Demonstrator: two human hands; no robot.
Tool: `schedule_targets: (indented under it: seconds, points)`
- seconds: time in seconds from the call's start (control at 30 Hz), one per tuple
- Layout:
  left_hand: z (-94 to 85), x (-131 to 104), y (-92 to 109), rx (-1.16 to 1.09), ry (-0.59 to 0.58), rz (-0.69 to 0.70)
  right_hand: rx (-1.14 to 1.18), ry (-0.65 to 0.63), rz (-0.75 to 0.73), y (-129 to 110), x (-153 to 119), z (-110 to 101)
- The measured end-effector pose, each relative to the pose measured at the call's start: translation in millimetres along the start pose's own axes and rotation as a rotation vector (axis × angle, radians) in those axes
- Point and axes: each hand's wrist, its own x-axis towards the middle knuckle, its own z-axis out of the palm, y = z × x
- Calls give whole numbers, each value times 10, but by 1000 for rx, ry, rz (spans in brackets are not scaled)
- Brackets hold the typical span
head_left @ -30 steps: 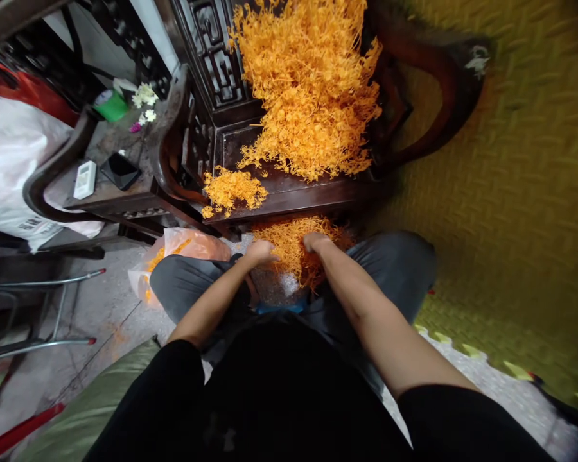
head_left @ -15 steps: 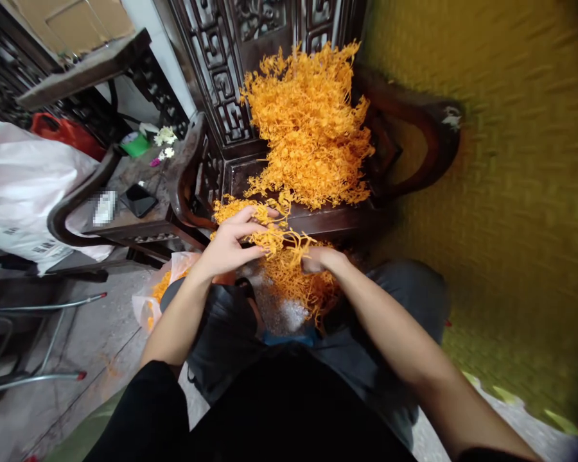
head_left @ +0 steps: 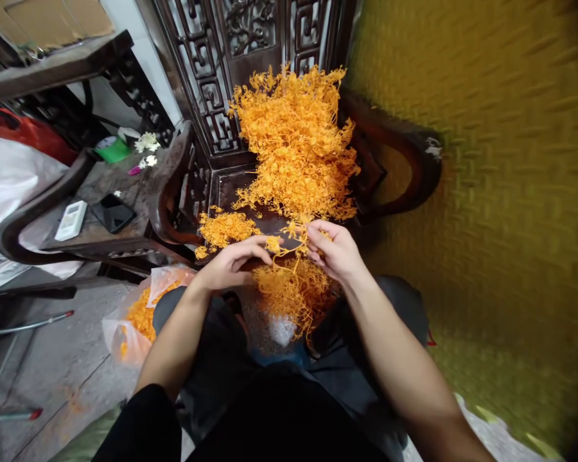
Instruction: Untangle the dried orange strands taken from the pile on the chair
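Above the low heap (head_left: pixel 313 292), by the near edge of the seat (head_left: pixel 230 186), the right hand (head_left: pixel 334 250) pinches an orange sprig (head_left: pixel 296 248); the left hand (head_left: pixel 228 263) curls at its left side, grip not discernible. Caution: a hard pull could snap the sprig, or lift heap strands if tangled. Drifting far, the left hand could knock the small pile (head_left: pixel 226 229) off the seat edge. Free room lies nearward; the knees (head_left: pixel 404 305) limit low sideways travel.

No txt legible; print on white bag (head_left: pixel 17 186) unclear.
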Motion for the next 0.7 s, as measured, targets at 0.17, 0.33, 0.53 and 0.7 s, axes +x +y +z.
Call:
schedule_targets:
  seconds: [0.17,0.33,0.53,0.7]
  points:
    - [148,178,-202,-214,252,-114,-325,53,-142,-2,61,28]
    - [339,390,-283,9,515,-205,-490,-19,-198,18,121,72]
    - [321,428,-343,134,546,-142,-225,-3,-23,77,176,44]
    - [379,441,-309,488,538,-65,-546,47,-192,142,137,147]
